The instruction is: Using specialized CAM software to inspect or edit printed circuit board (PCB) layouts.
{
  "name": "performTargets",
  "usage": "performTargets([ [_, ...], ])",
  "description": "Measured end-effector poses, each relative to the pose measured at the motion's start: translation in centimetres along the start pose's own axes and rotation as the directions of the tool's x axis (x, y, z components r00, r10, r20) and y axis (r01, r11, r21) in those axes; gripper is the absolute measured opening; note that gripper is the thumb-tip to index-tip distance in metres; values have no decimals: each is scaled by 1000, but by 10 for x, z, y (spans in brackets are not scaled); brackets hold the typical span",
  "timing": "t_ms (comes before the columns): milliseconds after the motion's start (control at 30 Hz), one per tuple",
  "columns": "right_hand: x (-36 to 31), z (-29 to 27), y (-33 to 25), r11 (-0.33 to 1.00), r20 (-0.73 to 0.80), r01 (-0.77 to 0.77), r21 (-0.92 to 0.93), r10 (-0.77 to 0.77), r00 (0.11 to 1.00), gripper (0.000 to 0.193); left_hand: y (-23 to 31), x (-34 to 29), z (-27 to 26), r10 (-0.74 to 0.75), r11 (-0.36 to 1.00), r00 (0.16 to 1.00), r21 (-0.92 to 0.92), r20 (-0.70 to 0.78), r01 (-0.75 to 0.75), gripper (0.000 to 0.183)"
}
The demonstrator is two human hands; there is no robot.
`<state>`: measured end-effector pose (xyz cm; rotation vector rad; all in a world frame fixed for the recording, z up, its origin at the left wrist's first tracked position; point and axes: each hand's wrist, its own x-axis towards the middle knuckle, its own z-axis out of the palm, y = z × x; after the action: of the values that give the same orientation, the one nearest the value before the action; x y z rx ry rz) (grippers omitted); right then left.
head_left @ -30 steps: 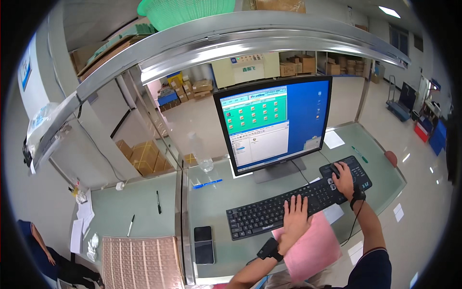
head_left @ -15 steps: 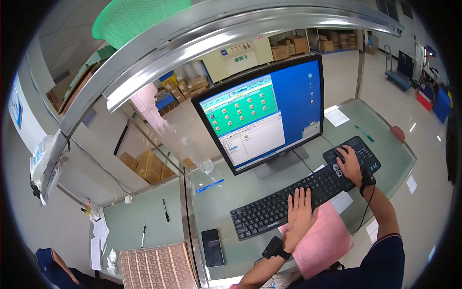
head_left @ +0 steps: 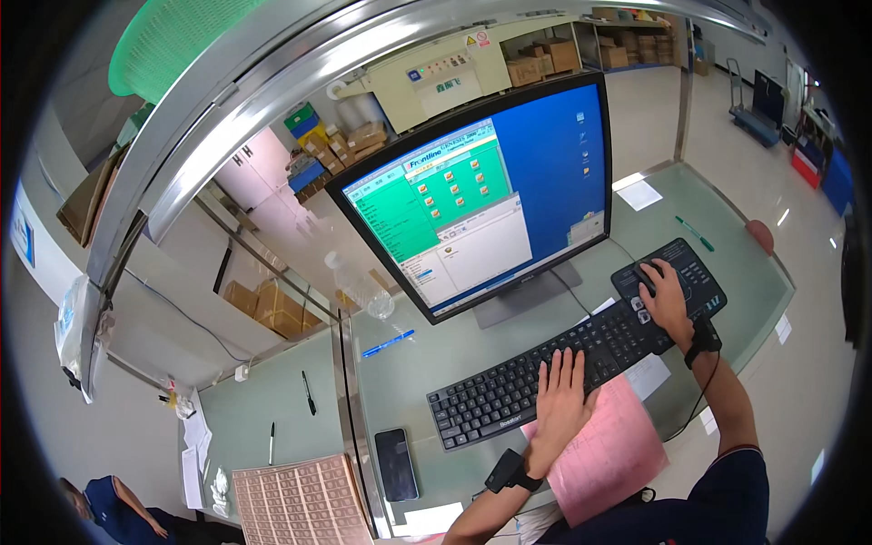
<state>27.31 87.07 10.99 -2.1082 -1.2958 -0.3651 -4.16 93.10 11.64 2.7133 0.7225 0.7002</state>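
Note:
My left hand (head_left: 561, 400) lies flat on the black keyboard (head_left: 490, 400), fingers stretched out over the keys and the wrist over a pink sheet (head_left: 618, 450). On the black mouse pad (head_left: 706, 283) to the right, my right hand (head_left: 668, 298) curls over a dark computer mouse (head_left: 649, 278), which the fingers partly hide. Behind the keyboard stands a tilted black monitor (head_left: 559, 163) on a grey stand. Its screen shows a green window with icons, a white window over it, and a blue background. Each wrist wears a black strapped device.
A phone (head_left: 396, 465) and a blue pen (head_left: 388, 343) lie left of the keyboard, with a clear plastic bottle (head_left: 368, 295) behind. Brown printed panels (head_left: 300, 500) lie across the metal divider. A green pen (head_left: 695, 232) is at the right. Another person (head_left: 123, 513) is at lower left.
The green window now shows a list panel on its left and fewer icons. The view has shifted slightly. Both hands stay at the keyboard and mouse.

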Motion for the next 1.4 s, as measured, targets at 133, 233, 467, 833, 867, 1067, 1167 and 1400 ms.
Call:
performTargets([
  [133, 1, -1, -1, 1000, -11, 3, -12, -3, 1000, 45, 0, 1, 0, 1, 1000, 1000, -15, -10, -2, 75],
  [233, 2, -2, 1, 1000, -15, -6, -21, 6, 1000, 44, 2, 1, 0, -4, 1000, 1000, -30, -19, 4, 73],
  [467, 3, 1, -1, 1000, -24, -10, -28, 9, 1000, 43, -1, 2, 0, 0, 1000, 1000, -17, -17, 0, 72],
  [833, 3, 1, 2, 1000, -10, -10, -13, 10, 1000, 43, 0, 2, 0, -8, 1000, 1000, -28, -8, 8, 70],
  [867, 2, 0, 1, 1000, -14, -1, -17, 1, 1000, 42, 1, 1, 0, -7, 999, 1000, -33, -3, 7, 70],
  [1067, 4, -1, -1, 1000, -7, -3, -10, 3, 1000, 42, 1, 1, 0, -9, 999, 1000, -37, -3, 9, 68],
  [1167, 5, -1, -2, 1000, -10, -6, -18, 5, 1000, 42, 1, 2, -1, -7, 999, 1000, -35, -7, 6, 68],
  [1400, 4, -2, -2, 1000, -5, -19, -25, 18, 1000, 42, 1, 2, 0, -4, 999, 1000, -34, -17, 3, 67],
])
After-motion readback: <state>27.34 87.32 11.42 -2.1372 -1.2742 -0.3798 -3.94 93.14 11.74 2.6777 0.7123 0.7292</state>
